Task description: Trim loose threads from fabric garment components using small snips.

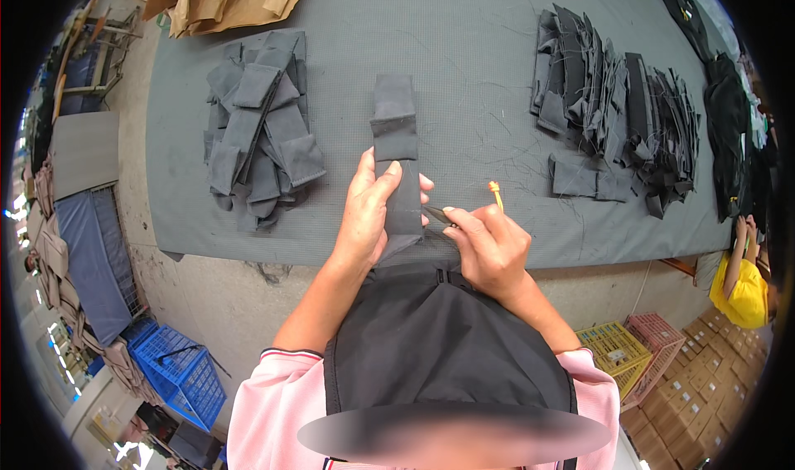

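My left hand [363,213] is closed round a dark grey fabric strip [403,201], thumb on top and fingertips showing at its right edge. The strip's far end, folded over in layers, lies on the table. Between the thumb and fingers of my right hand [497,246] is a pair of small dark thread snips [436,214], the pointed tip close to the strip's right edge. A yellow-orange cord [497,195] with a knot sticks up behind that hand. Whether the snips' blades touch the cloth, I cannot tell.
A heap of folded grey strips [265,126] lies left on the grey-covered table [464,72]; more strips [609,106] stand in rows at right. Brown paper [224,2] sits far left. Crates, blue [178,375] and yellow [613,350], stand on the floor. A person in yellow [741,292] is at right.
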The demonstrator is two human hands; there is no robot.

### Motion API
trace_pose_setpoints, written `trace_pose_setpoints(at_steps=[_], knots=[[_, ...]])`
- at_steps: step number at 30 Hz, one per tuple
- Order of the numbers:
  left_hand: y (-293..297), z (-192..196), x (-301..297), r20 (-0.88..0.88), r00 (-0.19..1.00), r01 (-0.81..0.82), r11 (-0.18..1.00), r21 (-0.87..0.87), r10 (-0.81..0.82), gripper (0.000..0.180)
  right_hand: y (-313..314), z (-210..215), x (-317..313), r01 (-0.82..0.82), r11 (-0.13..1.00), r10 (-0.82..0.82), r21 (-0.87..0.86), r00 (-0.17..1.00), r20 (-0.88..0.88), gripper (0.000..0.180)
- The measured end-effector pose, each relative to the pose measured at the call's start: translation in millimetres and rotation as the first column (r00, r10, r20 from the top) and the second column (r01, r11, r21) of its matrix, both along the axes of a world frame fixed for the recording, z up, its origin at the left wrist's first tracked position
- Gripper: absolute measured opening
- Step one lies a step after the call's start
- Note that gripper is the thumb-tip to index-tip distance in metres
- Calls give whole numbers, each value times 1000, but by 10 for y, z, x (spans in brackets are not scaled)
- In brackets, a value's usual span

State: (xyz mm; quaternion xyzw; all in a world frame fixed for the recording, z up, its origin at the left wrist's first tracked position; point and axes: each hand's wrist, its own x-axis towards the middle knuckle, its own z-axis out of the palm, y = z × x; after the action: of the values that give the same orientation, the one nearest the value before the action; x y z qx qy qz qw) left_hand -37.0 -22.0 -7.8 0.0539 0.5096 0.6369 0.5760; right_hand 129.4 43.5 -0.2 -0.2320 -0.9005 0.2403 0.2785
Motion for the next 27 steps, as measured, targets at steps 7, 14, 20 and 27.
trace_pose_setpoints(at_steps=[7,14,20,27], knots=[[27,-15,-11,-55,998,-35,999,7,36,20,-10,-20,-46,5,991,-12,-134,999,-50,29],[18,5,-25,-37,999,-3,1000,-26,2,20,-20,42,-9,-32,992,30,-123,999,-17,31],[16,-3,-6,-34,999,-36,999,13,36,17,-27,41,-45,1,990,-9,-140,998,-60,30],[26,3,20,-53,998,-27,998,51,30,18,39,107,-202,-132,986,137,-106,990,38,23]])
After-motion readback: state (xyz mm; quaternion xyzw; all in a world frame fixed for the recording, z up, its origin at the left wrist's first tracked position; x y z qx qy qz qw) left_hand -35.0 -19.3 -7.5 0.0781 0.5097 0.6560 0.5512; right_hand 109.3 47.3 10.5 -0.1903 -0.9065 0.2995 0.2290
